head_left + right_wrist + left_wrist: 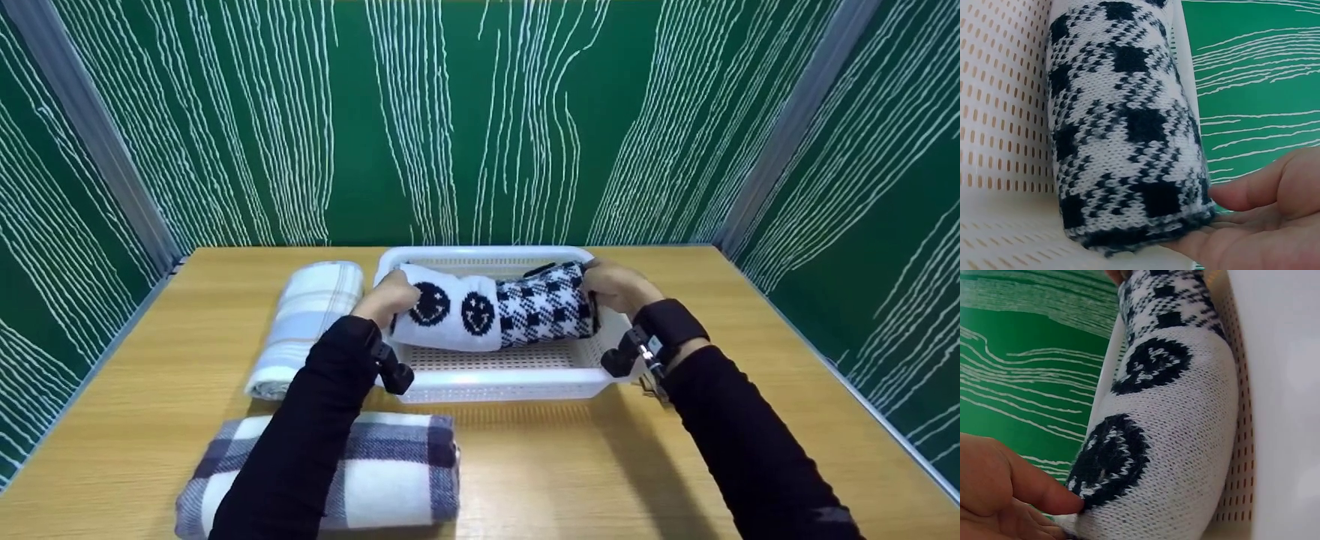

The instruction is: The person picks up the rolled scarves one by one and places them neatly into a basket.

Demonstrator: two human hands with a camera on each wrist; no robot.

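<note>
A rolled knit scarf (484, 311), white with black smiley faces on its left part and black-and-white checks on its right, lies lengthwise over the white plastic basket (502, 386). My left hand (390, 296) pinches the scarf's left end, thumb on the upper side beside a smiley face. At the opposite end my right hand (619, 285) grips the checked part (1123, 129), with thumb above and fingers beneath the edge. In the left wrist view the white knit (1185, 422) bulges close to the basket's perforated wall.
Left of the basket lies a rolled white and pale blue cloth (307, 322). Nearer the front, a folded purple-and-white plaid blanket (390, 472) sits partly under my left forearm in view. Green panels (517, 135) with white wavy lines enclose the wooden table (540, 480).
</note>
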